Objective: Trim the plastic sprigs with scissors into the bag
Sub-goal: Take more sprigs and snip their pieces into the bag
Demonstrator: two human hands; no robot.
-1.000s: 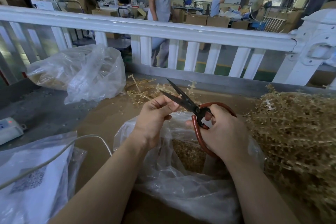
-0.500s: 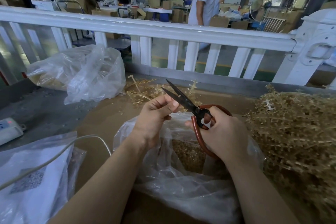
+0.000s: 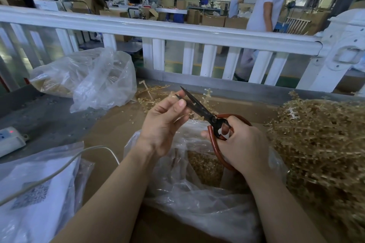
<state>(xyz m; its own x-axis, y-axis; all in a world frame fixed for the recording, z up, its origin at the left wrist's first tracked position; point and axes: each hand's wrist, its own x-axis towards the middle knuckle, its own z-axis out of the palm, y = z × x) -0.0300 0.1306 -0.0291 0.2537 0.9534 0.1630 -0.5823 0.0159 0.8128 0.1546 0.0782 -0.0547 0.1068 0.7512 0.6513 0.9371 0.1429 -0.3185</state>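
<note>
Head view: your right hand (image 3: 240, 144) grips red-handled black scissors (image 3: 205, 113), left-hand fingers (image 3: 178, 104) pinching something tiny above the clear plastic bag (image 3: 197, 203) so trimmings drop in.

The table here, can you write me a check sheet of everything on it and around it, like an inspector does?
Surface: brown table, sprig bits scattered on it.
Job's things: black scissors with red handles, blades open; open clear bag beneath the hands holding trimmings; big sprig pile at right.
Clutter: second clear bag far left; flat packet near left.
Hands: left hand pinches at the blades, the sprig too small to see; right hand grips the scissors' handles.
Cables: white cable; power strip, red light on.
Surroundings: white railing; a person beyond it.
</note>
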